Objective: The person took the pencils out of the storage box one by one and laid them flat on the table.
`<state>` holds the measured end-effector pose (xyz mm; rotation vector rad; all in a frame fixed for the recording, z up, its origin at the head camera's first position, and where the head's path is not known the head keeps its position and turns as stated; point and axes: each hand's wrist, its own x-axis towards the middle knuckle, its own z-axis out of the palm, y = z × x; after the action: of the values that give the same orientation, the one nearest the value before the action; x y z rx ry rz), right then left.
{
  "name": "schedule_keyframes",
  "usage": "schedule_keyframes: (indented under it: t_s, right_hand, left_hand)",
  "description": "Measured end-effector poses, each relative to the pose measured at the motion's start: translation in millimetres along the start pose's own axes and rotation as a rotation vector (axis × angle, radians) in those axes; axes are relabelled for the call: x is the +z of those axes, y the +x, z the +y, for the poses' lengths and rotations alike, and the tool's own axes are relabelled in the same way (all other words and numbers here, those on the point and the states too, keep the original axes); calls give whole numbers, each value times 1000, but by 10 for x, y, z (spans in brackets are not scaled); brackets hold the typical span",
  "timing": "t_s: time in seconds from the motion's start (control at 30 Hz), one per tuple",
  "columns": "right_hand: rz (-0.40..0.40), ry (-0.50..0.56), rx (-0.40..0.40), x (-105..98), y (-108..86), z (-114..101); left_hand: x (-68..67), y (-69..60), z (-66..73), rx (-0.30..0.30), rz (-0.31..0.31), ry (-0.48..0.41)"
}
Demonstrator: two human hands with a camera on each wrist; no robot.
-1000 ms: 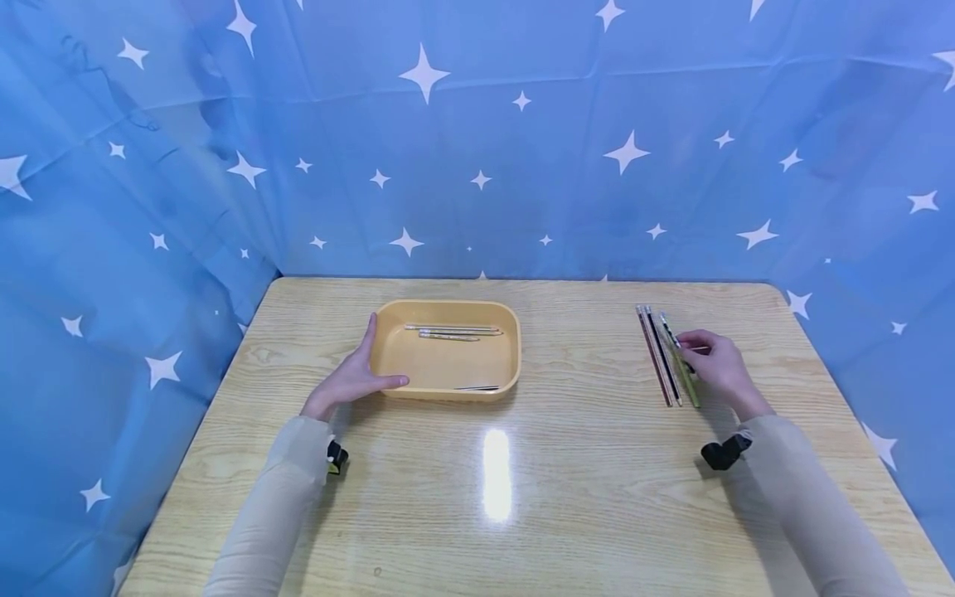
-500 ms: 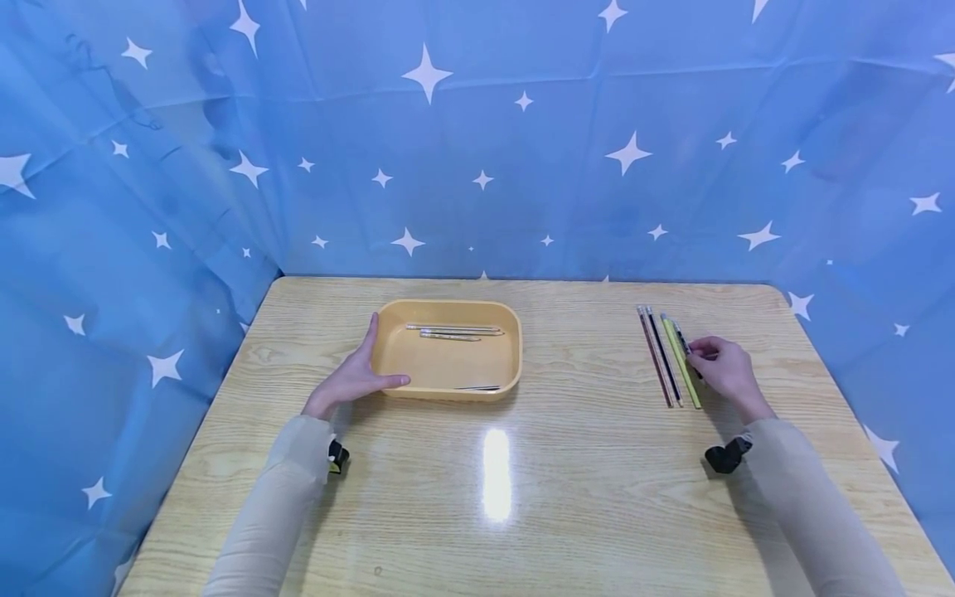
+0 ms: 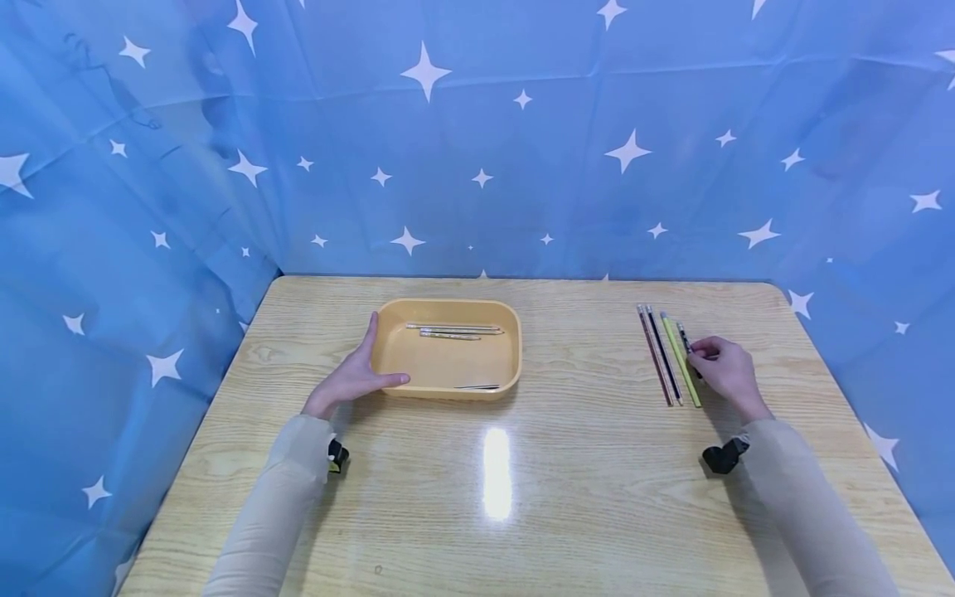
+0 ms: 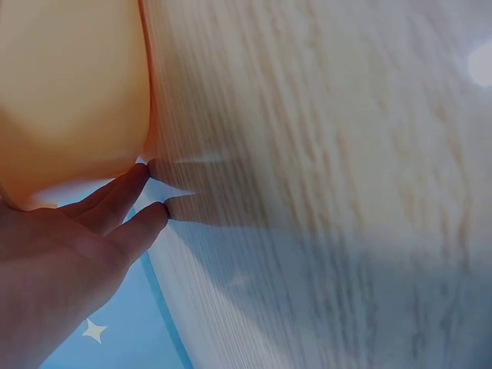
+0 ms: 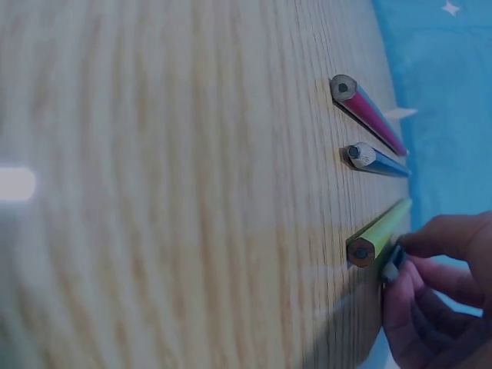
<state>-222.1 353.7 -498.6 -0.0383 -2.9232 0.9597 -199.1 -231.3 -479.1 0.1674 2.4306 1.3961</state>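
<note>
The right hand (image 3: pixel 722 371) pinches a short dark patterned pencil (image 3: pixel 684 337) at the right end of a row on the table. Just left of it lies a yellow-green pencil (image 3: pixel 681 360), then a dark blue one (image 3: pixel 664 356) and a dark red one (image 3: pixel 654 356). In the right wrist view, the dark pencil's end (image 5: pixel 390 270) shows between thumb and fingers. The left hand (image 3: pixel 354 375) rests against the left end of a yellow tray (image 3: pixel 509 388), thumb at its front rim and fingers spread along its side, as the left wrist view also shows.
Several pencils (image 3: pixel 453 329) lie near the tray's back wall, and a thin dark one (image 3: pixel 477 386) lies by its front wall. Behind the wooden table (image 3: pixel 582 464) hangs a blue curtain (image 3: pixel 552 166) with white stars.
The right hand has moved slightly right with the short dark pencil, which lay across the yellow-green one and now lies beside it. The left hand and tray have stayed in place.
</note>
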Motion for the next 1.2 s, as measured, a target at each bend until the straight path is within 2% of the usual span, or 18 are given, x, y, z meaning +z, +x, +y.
schedule_keyframes:
  t_s: [0.3,0.67,0.93,1.2]
  right_hand:
    - [7,62,12,-46,-18,-43]
    - [-20,167,-45,-104,-60,-316]
    - [-40,201,-122,-17,-50,-492]
    - [-58,242,-163,128,5,-747]
  left_hand:
    - [1,-6,3,1,4,8]
    - [-1,0,-5,3,3,1]
    - [5,2,-12,-5,4,-3]
    - [2,-5,-8,-5,4,0]
